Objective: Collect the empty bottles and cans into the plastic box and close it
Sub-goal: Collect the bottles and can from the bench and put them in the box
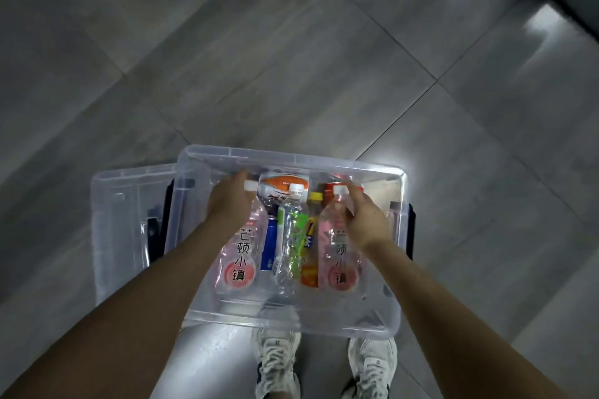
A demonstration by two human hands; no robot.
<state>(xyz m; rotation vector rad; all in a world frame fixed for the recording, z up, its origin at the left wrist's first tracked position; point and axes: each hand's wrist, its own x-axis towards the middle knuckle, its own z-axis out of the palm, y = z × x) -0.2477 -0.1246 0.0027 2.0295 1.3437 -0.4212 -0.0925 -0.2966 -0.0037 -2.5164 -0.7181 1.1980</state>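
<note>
A clear plastic box [291, 157] stands on the floor in front of my feet, with several bottles and cans lying inside. My left hand [228, 202] grips the neck of a pink-labelled bottle [238, 256] at the box's left side. At the right side, my right hand [364, 215] holds the neck of a second pink-labelled bottle [340, 266]. Between them lie a blue can [269, 244], a clear bottle with a green label [291, 236] and a yellow-capped tea bottle [311, 249]. An orange-labelled bottle [280, 188] and a red can [330, 188] lie at the far end.
The clear lid [126, 204] lies flat on the floor against the box's left side. Black latches show at the box's left [168, 210] and right [411, 230] ends. My white sneakers [277, 363] stand just behind the box. Grey tiled floor surrounds it; dark furniture sits at the top.
</note>
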